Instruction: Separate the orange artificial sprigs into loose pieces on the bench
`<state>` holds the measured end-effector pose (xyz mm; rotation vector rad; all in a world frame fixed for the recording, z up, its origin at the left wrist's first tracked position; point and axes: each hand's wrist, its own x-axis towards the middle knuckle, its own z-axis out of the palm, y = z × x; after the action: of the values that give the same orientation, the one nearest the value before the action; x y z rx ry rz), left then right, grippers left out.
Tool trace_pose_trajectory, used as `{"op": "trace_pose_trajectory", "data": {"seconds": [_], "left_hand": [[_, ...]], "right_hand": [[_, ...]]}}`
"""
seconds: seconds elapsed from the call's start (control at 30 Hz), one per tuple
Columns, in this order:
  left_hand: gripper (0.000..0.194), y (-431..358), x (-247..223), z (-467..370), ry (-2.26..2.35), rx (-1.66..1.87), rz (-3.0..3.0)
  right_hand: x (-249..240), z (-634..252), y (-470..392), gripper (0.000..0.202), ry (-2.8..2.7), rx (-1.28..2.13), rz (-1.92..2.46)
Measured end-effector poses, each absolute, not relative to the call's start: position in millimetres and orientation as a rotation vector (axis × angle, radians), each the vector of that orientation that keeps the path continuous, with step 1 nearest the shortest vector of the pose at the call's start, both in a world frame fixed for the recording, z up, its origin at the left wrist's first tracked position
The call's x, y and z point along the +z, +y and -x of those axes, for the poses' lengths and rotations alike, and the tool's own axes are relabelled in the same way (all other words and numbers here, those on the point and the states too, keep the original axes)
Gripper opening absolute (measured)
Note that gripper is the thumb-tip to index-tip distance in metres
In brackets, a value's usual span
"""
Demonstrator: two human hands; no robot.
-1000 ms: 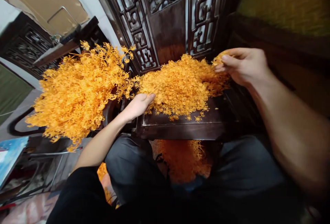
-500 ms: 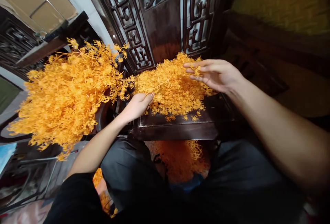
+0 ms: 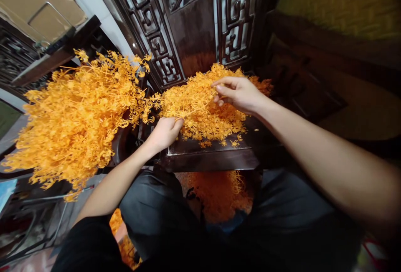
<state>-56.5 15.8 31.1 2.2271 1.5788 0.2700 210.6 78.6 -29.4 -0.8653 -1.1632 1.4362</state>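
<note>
My left hand (image 3: pixel 166 133) is closed round the lower end of a thin orange plastic flower stem (image 3: pixel 196 110), which slants up to the right. At its upper end, my right hand (image 3: pixel 239 93) has thumb and forefinger pinched on a small orange flower piece, mostly hidden by the fingers. Whether that piece is joined to the stem I cannot tell. Behind and under both hands lies a heap of orange plastic flowers (image 3: pixel 203 128) on a dark wooden seat (image 3: pixel 213 160).
A large bunch of finished-looking orange sprigs (image 3: pixel 75 117) rests at the left, over a dark wooden armrest (image 3: pixel 120 142). The carved wooden backrest (image 3: pixel 196 34) rises behind the heap. More orange pieces (image 3: pixel 216 194) lie below, between my knees.
My right hand has moved left, bringing its small flower piece to the upper end of the stem. Its fingers have curled in. My left hand keeps hold of the stem.
</note>
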Motion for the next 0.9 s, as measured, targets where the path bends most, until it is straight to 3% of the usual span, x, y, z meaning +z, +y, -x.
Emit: {"op": "trace_pose_trajectory", "data": {"seconds": [0.1, 0.3, 0.47, 0.53, 0.67, 0.9], "left_hand": [[0.047, 15.8, 30.8, 56.9, 1.599, 0.277, -2.225], [0.047, 15.1, 31.1, 54.9, 1.614, 0.204, -2.354], [0.045, 13.2, 31.5, 51.4, 1.617, 0.094, -2.458], [0.046, 11.4, 31.5, 49.3, 1.597, 0.042, -2.504], [0.049, 4.9, 31.3, 45.6, 1.513, -0.109, -2.61], [0.045, 1.9, 36.4, 62.3, 1.651, -0.176, -2.494]], "right_hand": [[-32.4, -215.4, 75.9, 0.032, -1.274, 1.315, 0.914], [-14.3, -217.3, 61.0, 0.052, -1.729, 0.733, 1.116], [10.6, -198.3, 25.6, 0.056, -1.823, 0.919, 1.053], [12.9, -189.7, 18.7, 0.05, -1.84, 0.946, 1.094], [9.7, -185.1, 23.8, 0.018, -1.638, 1.043, 1.182], [11.8, -249.6, 47.9, 0.011, -1.081, 0.943, 1.355]]}}
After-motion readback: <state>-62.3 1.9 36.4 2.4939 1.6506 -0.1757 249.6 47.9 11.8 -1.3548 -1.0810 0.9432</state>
